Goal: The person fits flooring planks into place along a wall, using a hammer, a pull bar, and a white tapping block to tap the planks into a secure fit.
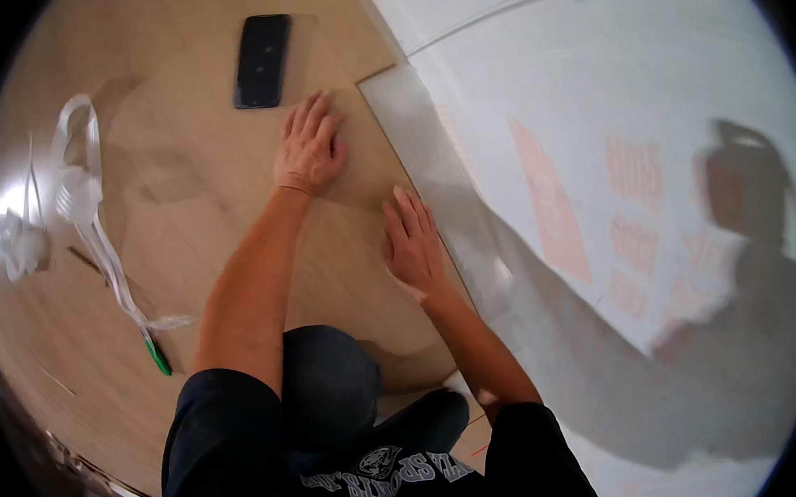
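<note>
My left hand (pixel 308 149) lies palm down on the light brown wood-look surface (pixel 194 197), fingers stretched out, just below and right of a black phone (pixel 262 62). Nearer to me and further right, my right hand (pixel 413 247) rests with its fingers extended beside the surface's right edge. Nothing shows in either hand. Beyond that edge runs a whitish sheet (pixel 538 149) with pale red printing.
On the left lie a tangled white plastic strip (pixel 97 240), a slim green-ended tool (pixel 158 357) and a crumpled clear plastic piece (pixel 19 242). My knee (pixel 329 385) is on the near side. A shadow falls across the sheet at right.
</note>
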